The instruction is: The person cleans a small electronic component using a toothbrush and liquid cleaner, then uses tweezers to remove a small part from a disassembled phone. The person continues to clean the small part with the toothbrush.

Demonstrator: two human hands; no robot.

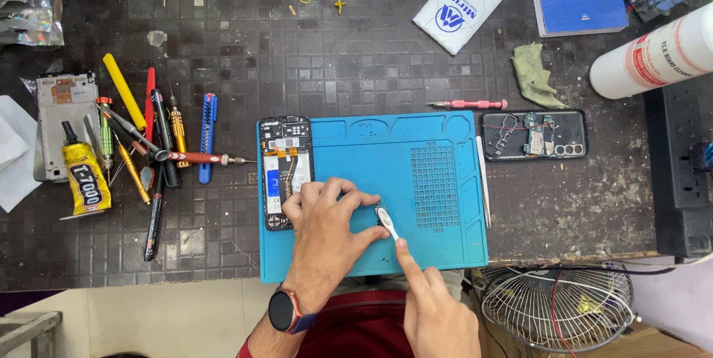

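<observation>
Blue repair mat (438,239), left hand (327,217) fingertips pinching a small white part (385,220), right hand (434,306) forefinger extended onto it; probably light, fragile, best gripped by edges.

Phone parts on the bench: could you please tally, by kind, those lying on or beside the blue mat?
Opened phone frame on the blue mat: 1
Black back case holding a circuit board, right of the mat: 1
Silver frame at far left: 1
Total: 3
</observation>
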